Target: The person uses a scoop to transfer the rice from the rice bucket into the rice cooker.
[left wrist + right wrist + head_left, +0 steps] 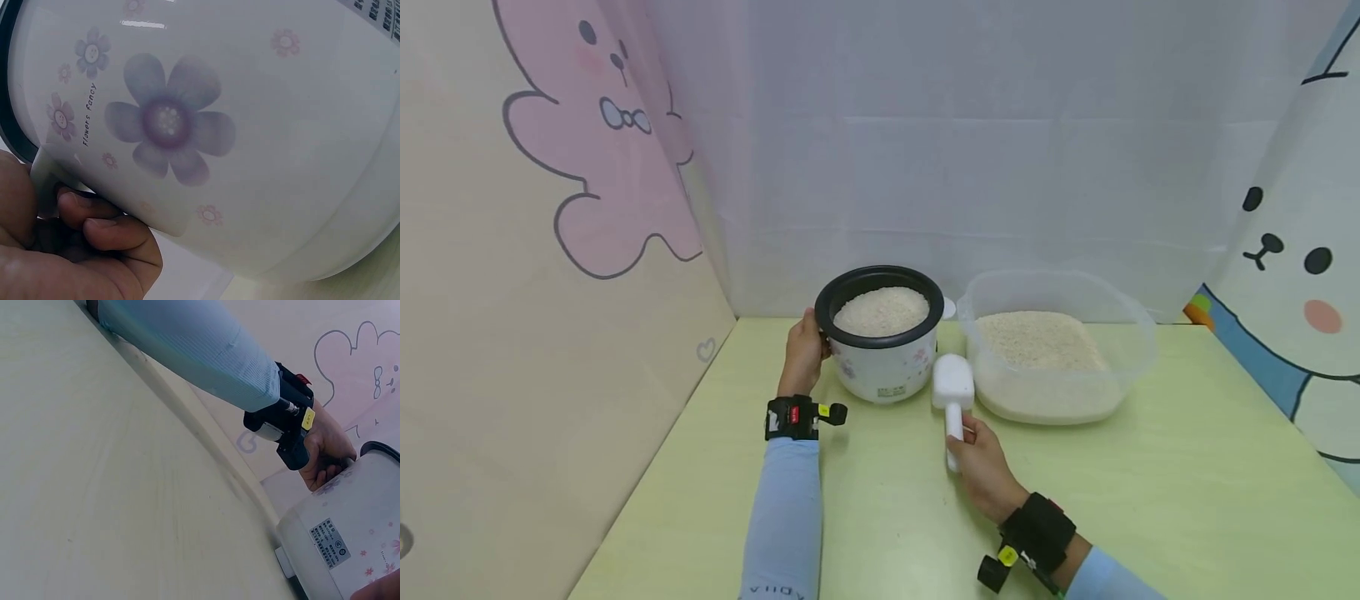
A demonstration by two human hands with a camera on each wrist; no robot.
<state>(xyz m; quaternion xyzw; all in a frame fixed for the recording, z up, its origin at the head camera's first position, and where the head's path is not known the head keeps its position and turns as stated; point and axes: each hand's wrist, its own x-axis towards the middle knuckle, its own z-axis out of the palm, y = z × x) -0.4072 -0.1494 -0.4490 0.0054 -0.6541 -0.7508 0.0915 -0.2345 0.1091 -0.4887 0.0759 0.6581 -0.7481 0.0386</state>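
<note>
A white rice cooker (883, 371) with printed flowers and a black rim stands on the table, rice (883, 312) heaped inside it. My left hand (803, 354) grips its side handle; in the left wrist view the curled fingers (119, 232) wrap around that handle (47, 181). My right hand (985, 467) holds a white scoop (953, 383) by the handle, its head pointing toward the back, between the cooker and a clear tub. Whether the scoop touches the table is hard to tell. The right wrist view shows only a bit of that hand (381, 589).
The clear plastic tub (1131, 358) with rice (1041, 342) in it stands right of the cooker. Behind the pale yellow-green table (880, 517) hangs a white curtain (970, 167). Cartoon-printed walls (602, 150) flank the left and right sides.
</note>
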